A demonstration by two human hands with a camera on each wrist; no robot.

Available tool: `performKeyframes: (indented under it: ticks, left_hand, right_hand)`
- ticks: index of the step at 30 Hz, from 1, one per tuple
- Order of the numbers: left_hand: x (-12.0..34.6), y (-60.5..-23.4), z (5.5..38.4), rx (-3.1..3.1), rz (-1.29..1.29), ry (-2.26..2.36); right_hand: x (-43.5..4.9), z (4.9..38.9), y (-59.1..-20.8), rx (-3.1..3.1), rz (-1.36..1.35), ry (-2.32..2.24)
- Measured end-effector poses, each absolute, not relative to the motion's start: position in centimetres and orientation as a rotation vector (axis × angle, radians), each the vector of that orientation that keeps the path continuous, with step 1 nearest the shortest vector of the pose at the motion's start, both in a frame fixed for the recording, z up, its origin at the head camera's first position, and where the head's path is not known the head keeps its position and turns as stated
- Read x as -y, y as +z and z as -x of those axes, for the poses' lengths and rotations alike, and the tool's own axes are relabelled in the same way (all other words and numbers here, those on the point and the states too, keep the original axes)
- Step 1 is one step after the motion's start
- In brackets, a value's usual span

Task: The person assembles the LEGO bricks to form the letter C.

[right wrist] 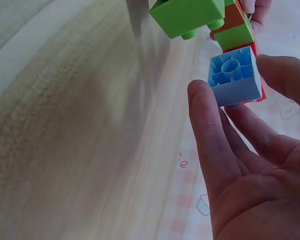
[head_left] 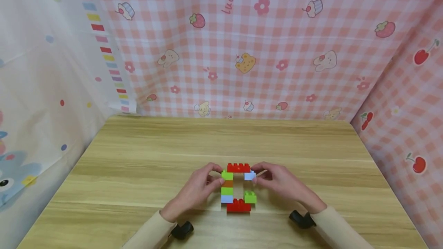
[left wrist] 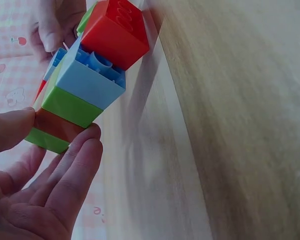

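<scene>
A frame of toy building bricks stands in front of me in the head view. Its top is a long red brick [head_left: 238,168], its base another long red brick [head_left: 238,206]. Down the left side run a light green, an orange [head_left: 227,183], a light green and a light blue brick [head_left: 226,199]. My left hand [head_left: 195,185] pinches that column near the orange brick. With thumb and fingers, my right hand [head_left: 282,181] holds the light blue brick [right wrist: 237,91] under the top's right end. A gap separates it from the green brick [head_left: 250,197] on the base.
The wooden table [head_left: 138,141] extends around the bricks. A pink checked cloth [head_left: 221,49] hangs behind it, with more cloth at both sides. Black straps with dark mounts [head_left: 182,230] sit at both wrists, beside the cream sleeves [head_left: 149,231].
</scene>
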State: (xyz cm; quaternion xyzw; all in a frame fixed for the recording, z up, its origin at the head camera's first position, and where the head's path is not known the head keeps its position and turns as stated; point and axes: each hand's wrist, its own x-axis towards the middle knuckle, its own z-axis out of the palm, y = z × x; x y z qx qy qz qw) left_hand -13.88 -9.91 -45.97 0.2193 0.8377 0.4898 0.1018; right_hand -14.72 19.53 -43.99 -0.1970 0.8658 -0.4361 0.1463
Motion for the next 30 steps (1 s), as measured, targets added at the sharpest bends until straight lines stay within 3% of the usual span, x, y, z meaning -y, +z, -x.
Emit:
performKeyframes:
  ticks: [30]
  left_hand:
    - [10.0, -46.5, 16.1, -2.522, -0.458, 1.274]
  right_hand:
    - [-18.0, 16.7, -45.7, -2.497, 0.480, -1.190]
